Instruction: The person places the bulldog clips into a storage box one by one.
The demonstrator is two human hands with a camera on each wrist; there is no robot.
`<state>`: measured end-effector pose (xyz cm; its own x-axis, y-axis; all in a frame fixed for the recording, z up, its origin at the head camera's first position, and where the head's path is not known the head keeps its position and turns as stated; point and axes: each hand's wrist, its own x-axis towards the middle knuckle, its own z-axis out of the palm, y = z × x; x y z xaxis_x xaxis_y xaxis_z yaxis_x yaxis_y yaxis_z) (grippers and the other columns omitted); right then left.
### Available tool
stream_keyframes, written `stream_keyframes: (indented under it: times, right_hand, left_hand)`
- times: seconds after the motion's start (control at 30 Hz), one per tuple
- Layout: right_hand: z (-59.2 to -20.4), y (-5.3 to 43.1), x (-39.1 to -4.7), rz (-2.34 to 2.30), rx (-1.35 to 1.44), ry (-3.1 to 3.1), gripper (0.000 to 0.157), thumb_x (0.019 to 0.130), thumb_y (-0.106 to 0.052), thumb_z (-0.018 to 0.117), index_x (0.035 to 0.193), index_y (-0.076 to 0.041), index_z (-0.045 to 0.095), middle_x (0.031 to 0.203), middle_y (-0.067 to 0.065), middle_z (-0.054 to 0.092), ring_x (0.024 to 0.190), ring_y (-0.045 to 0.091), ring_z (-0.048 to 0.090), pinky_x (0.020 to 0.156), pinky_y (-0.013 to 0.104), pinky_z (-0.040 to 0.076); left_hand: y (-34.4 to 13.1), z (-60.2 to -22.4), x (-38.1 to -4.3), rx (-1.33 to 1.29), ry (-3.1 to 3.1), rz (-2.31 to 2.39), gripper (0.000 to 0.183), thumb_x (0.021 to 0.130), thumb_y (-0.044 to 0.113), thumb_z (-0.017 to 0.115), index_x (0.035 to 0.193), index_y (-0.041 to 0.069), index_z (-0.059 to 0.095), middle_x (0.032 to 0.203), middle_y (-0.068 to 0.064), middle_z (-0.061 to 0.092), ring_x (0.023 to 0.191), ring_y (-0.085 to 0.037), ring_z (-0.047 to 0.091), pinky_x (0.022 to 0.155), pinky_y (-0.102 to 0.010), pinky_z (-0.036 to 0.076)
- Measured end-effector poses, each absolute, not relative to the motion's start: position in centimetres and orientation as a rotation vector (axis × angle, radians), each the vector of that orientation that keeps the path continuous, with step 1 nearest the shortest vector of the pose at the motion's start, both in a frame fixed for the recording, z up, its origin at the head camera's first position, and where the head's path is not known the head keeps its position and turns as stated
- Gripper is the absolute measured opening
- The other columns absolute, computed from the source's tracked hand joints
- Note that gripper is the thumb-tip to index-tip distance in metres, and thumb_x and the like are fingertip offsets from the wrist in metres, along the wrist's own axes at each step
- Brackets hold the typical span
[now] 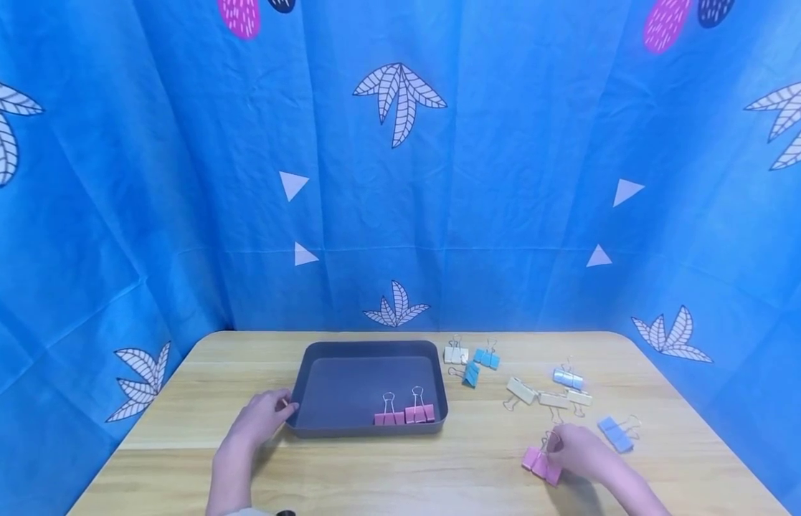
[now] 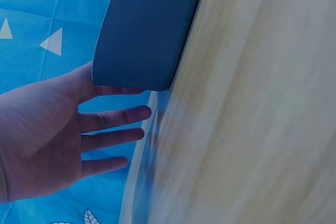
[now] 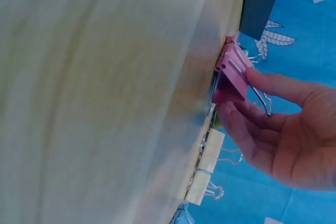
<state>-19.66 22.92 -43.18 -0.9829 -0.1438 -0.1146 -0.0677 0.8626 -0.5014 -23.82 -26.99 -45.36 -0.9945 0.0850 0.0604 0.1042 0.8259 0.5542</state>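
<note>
left hand (image 1: pixel 261 419): fingers spread, touching dark tray (image 1: pixel 335 431) at its 8 o'clock | right hand (image 1: pixel 577 448): pinching pink binder clip (image 1: pixel 536 461), tray's 4 o'clock | two pink clips (image 1: pixel 419 413): inside tray, toward 5 o'clock | three cream clips (image 1: pixel 553 401): on desk (image 1: pixel 406 480), right hand's 12 o'clock | pale-blue clip (image 1: pixel 610 433): right hand's 2 o'clock

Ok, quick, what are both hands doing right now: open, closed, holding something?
Left hand: open, other fingers straight, at the left side of the dark tray.
Right hand: closed, holding a pink binder clip.
</note>
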Motion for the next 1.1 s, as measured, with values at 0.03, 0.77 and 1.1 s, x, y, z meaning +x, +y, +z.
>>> stream_keyframes:
  times: [0.03,0.77,1.1]
  right_hand:
    - [-43.26,22.88,-19.71,-0.767,-0.165,2.890,0.012,0.071,-0.003,0.070,0.077,-0.003,0.059,0.074,0.002,0.059,0.071,0.021,0.056,0.069,0.042,0.049]
    - [-43.91,22.34,-20.34,-0.836,-0.252,2.844,0.019,0.064,0.010,0.064,0.072,-0.006,0.057,0.071,0.002,0.057,0.066,0.019,0.054,0.063,0.037,0.050]
    - [-43.72,22.64,-20.39,-0.810,-0.454,2.837,0.022,0.065,0.009,0.063,0.069,-0.009,0.051,0.069,-0.001,0.055,0.065,0.018,0.052,0.061,0.037,0.047]
  left_hand:
    - [-27.04,-45.36,-23.87,-0.155,-2.971,-0.905,0.020,0.089,0.015,0.058,0.101,0.001,0.063,0.086,-0.003,0.062,0.083,-0.025,0.058,0.077,-0.049,0.045]
    - [-26.96,-45.43,-23.80,-0.183,-2.954,-0.913,0.012,0.089,0.016,0.058,0.093,0.004,0.062,0.084,-0.002,0.062,0.080,-0.023,0.058,0.073,-0.046,0.047]
    - [-27.10,-45.45,-23.89,-0.192,-2.958,-0.907,0.022,0.089,0.015,0.058,0.103,-0.002,0.062,0.086,-0.004,0.063,0.083,-0.026,0.058,0.076,-0.048,0.046]
